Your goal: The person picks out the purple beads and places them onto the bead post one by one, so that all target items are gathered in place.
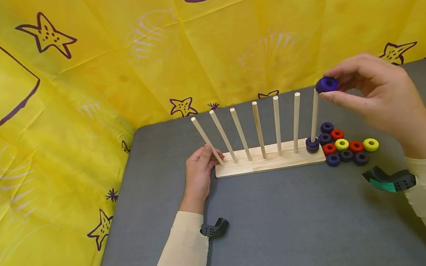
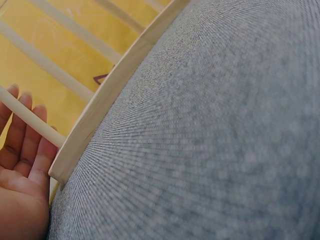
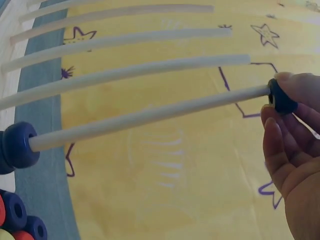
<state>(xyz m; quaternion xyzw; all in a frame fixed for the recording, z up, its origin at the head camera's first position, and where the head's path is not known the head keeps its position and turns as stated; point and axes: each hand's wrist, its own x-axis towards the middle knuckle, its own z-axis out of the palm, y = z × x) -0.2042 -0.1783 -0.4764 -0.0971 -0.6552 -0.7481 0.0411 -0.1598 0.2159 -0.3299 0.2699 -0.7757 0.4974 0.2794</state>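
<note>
A wooden peg rack (image 1: 269,163) with a row of upright pegs stands on the grey table. My right hand (image 1: 387,100) pinches a dark blue ring (image 1: 326,84) between thumb and fingers at the top of the rightmost peg (image 1: 314,115). In the right wrist view this ring (image 3: 283,97) meets the peg's tip; whether the tip has entered the hole cannot be told. Dark blue rings (image 1: 312,145) sit stacked at that peg's foot. My left hand (image 1: 199,173) rests at the rack's left end, its fingers (image 2: 30,135) extended behind the leftmost peg (image 2: 35,120).
Loose rings lie on the table just right of the rack: several dark blue ones (image 1: 361,158), red ones (image 1: 356,146) and yellow ones (image 1: 371,144). Yellow patterned cloth (image 1: 216,56) hangs behind and to the left of the table (image 1: 281,230).
</note>
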